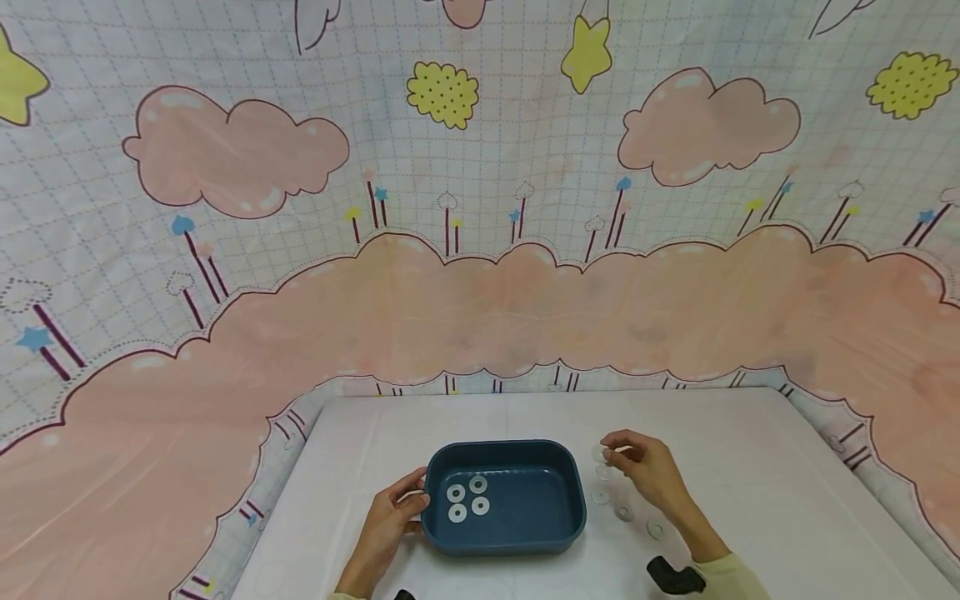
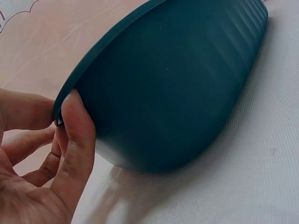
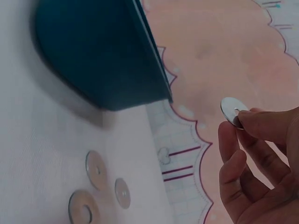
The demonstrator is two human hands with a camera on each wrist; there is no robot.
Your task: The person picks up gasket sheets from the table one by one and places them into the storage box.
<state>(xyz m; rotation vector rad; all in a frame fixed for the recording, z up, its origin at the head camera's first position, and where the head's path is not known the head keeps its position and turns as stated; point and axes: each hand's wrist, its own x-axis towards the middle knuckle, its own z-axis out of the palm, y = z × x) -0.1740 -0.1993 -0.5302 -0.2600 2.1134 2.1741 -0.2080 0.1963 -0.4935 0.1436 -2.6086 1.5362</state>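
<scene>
Now right hand (image 1: 651, 472) is pinching a washer (image 1: 599, 453) mid-frame, just right of the tub (image 1: 504, 537); left hand (image 1: 390, 521) is gripping tub's rim. Next, prob.: carry over & drop beside washers inside (image 1: 468, 497).

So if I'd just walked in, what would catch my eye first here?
Probably the dark blue tray in the middle of the white table, with three flat metal rings lying inside it. The left hand grips the tray's left rim, while the right hand pinches one more ring just right of the tray, above a few loose rings on the table. Behind it all hangs a bright cartoon cloud cloth.
</scene>
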